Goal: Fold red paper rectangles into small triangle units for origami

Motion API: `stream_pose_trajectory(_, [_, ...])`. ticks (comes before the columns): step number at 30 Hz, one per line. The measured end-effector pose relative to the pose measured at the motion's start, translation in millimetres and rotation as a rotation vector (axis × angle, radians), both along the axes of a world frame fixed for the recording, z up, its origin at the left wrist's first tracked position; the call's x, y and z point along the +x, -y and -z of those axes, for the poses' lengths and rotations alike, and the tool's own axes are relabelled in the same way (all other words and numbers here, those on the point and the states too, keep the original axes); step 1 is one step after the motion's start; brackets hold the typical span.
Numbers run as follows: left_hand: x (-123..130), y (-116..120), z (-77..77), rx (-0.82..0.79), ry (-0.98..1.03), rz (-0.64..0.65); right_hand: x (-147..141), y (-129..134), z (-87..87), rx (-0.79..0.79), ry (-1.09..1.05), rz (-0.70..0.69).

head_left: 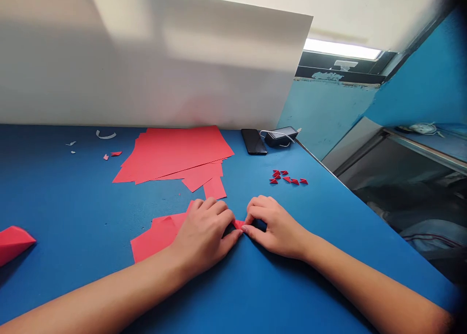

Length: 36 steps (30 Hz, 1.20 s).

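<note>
Between my two hands, just above the blue table (226,300), is a small folded piece of red paper (239,224). My left hand (206,232) pinches its left side between thumb and fingers. The thumb and fingertips of my right hand (273,227) close on its right side. Under and beside my left hand lie red paper sheets (153,239). Several small folded red triangles (286,179) sit in a loose group beyond my right hand.
A stack of red sheets (175,154) lies at the back, near a white board (164,71). Right of it are a black phone (254,142) and a dark box with a cable (280,136). A folded red shape (14,244) is at the left edge; paper scraps (105,135) lie behind.
</note>
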State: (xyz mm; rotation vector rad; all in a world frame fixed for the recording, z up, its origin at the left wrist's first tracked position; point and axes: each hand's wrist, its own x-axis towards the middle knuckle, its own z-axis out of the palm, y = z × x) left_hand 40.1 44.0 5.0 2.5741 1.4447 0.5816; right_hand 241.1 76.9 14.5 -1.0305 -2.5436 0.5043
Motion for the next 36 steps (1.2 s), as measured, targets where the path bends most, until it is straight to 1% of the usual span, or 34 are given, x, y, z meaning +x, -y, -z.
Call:
stream_pose_trajectory(3, [0.0, 1.2, -2.9, -0.029, 0.017, -0.039, -0.9, 1.2, -1.0, -0.014, -0.011, -0.010])
stream_pose_trajectory(6, [0.0, 1.3, -4.2, -0.077, 0.046, -0.047, -0.6, 1.6, -1.3, -0.036, -0.022, -0.006])
stream_pose_trajectory(12, [1.2, -2.3, -5.2, -0.242, 0.208, -0.059, 0.2, 1.6, -0.1, -0.042, -0.039, -0.015])
stream_pose_trajectory(16, [1.5, -3.4, -6.7, -0.326, 0.299, -0.032, 0.2, 0.5, -0.3, -0.073, -0.090, -0.029])
stream_pose_trajectory(18, [1.1, -3.7, -8.5, -0.336, 0.372, -0.043, -0.6, 0.4, -1.0, -0.138, -0.162, -0.003])
stream_pose_trajectory(21, [0.2, -4.4, -12.0, -0.345, 0.506, -0.060, -2.9, 2.2, -3.0, -0.311, -0.310, 0.091])
stream_pose_trajectory(24, [0.0, -4.7, -14.1, -0.430, 0.650, -0.025, -5.8, 6.2, -5.8, -0.471, -0.425, 0.170])
stream_pose_trajectory(26, [0.6, -4.7, -13.7, -0.506, 0.761, -0.027, -7.2, 8.8, -7.4, -0.529, -0.453, 0.185])
stream_pose_trajectory(28, [1.6, -4.6, -12.4, -0.540, 0.832, -0.062, -8.2, 11.0, -8.5, -0.545, -0.442, 0.184])
stream_pose_trajectory(31, [2.9, -4.2, -10.4, -0.522, 0.823, -0.087, -9.5, 13.2, -8.7, -0.516, -0.401, 0.169])
stream_pose_trajectory(36, [3.7, -2.3, -10.2, -0.456, 0.733, -0.040, -11.7, 14.9, -6.8, -0.499, -0.451, 0.210])
